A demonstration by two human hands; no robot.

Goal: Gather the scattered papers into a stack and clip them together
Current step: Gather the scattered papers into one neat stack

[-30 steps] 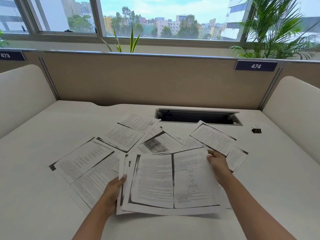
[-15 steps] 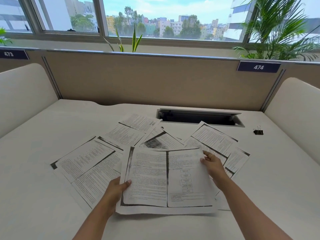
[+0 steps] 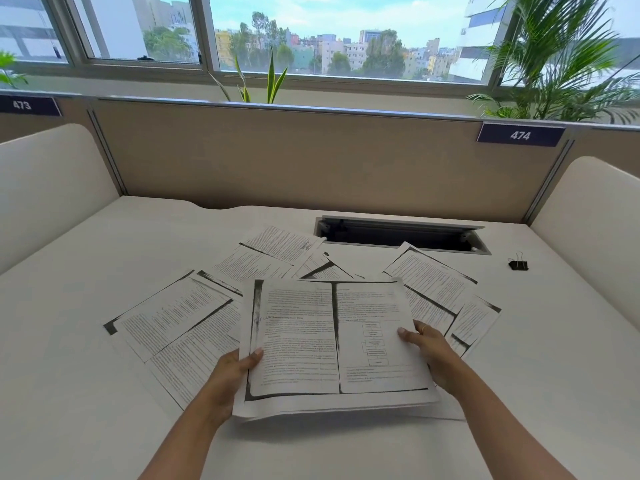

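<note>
A small stack of photocopied papers [image 3: 332, 344] is held just above the white desk [image 3: 86, 271], tilted up toward me. My left hand [image 3: 228, 379] grips its lower left edge, thumb on top. My right hand [image 3: 429, 355] grips its right edge. Several loose sheets lie scattered on the desk: a large one to the left [image 3: 173, 327], some behind the stack [image 3: 277, 251], others to the right [image 3: 436, 282]. A black binder clip [image 3: 518, 264] lies alone at the far right of the desk.
A rectangular cable slot [image 3: 401, 235] opens in the desk behind the papers. A beige partition [image 3: 311, 161] closes the back, with curved white dividers on the left [image 3: 45, 188] and right [image 3: 595, 216]. Plants stand by the window beyond.
Both hands have squared the held sheets into a tidier stack and raised it, tilting it toward me. My right hand slid from the top right corner down the right edge.
</note>
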